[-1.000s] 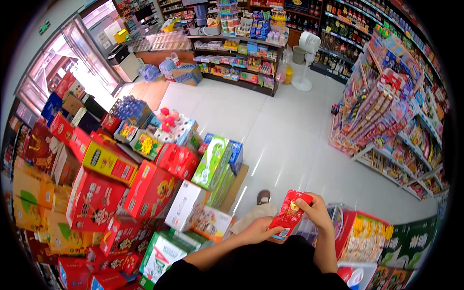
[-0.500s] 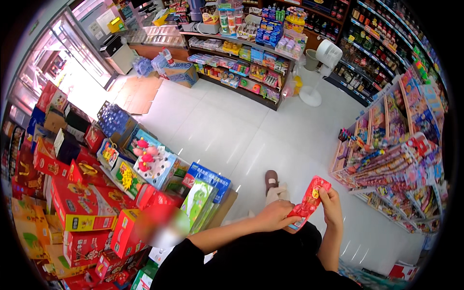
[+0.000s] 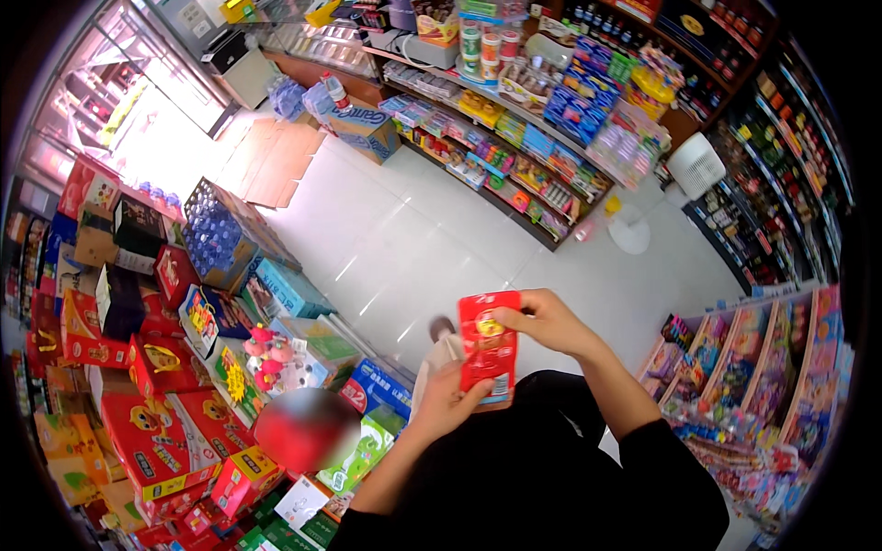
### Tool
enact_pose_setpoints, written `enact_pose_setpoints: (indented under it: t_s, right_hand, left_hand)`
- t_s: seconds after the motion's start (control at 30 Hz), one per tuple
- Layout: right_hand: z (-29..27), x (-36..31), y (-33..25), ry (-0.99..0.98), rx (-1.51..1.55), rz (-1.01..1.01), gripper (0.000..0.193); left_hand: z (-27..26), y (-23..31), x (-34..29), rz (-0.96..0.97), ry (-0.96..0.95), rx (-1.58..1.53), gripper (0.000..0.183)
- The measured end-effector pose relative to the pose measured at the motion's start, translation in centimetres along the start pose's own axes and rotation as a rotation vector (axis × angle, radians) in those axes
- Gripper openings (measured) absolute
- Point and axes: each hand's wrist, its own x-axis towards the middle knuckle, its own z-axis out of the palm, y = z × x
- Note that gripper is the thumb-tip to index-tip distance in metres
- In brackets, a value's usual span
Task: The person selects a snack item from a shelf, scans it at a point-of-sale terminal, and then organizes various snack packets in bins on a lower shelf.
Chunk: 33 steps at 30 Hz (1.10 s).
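A flat red snack pouch (image 3: 489,355) is held upright in front of my body by both hands. My left hand (image 3: 445,401) grips its lower left corner, with the thumb on the front face. Higher up, my right hand (image 3: 548,321) pinches the right edge near the top, its thumb lying across the front. A yellow emblem shows by that thumb, and a pale panel with a barcode is at the pouch's lower end. The fingers behind the pouch are hidden.
Stacked red gift boxes (image 3: 152,436) and other cartons crowd my left side. Ahead stands a counter shelf (image 3: 514,188) of small packets. A white fan (image 3: 696,167) is beyond it at the right. Snack racks (image 3: 749,367) stand at my right, and flattened cardboard (image 3: 266,163) lies by the doorway.
Both hands and the pouch have moved left in the view. The pouch has turned from slanted to nearly upright, front facing me. The view has shifted, bringing the counter shelf closer.
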Motion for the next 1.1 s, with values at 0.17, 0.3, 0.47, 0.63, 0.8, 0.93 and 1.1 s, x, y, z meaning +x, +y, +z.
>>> enact_pose_setpoints:
  t_s: [0.17,0.3,0.47,0.63,0.8,0.93,1.1]
  right_hand:
    - [1.2,15.5,-2.3,-0.178,-0.010,-0.089,0.029]
    - [1.2,26.9,-4.7,-0.200,0.052,-0.025,0.029]
    - [-0.9,39.3,-8.8,-0.192,0.026,-0.039,0.029]
    - [-3.9,51.7,-8.8,-0.217,0.202,0.074,0.030]
    - [-6.6,66.0,-10.3,-0.236,0.234,0.061,0.030]
    - [-7.3,78.2,-13.4,-0.337,0.145,0.068,0.031]
    - [-6.0,92.9,-17.8,-0.409,-0.026,-0.067,0.033]
  left_hand:
    - [-8.8,-4.5,8.2,-0.175,0.121,-0.203,0.021]
    - [-17.0,-5.8,17.2,-0.208,0.189,-0.189,0.024]
    - [-25.4,-7.1,28.1,-0.169,0.177,-0.112,0.027]
    - [-31.7,-10.4,38.8,-0.143,0.156,-0.031,0.026]
    - [-38.5,-15.0,49.8,-0.220,0.172,-0.011,0.027]
    - [-45.6,-15.3,57.8,-0.254,0.307,-0.048,0.028]
    - [-55.1,-19.4,63.8,-0.284,0.486,-0.082,0.031]
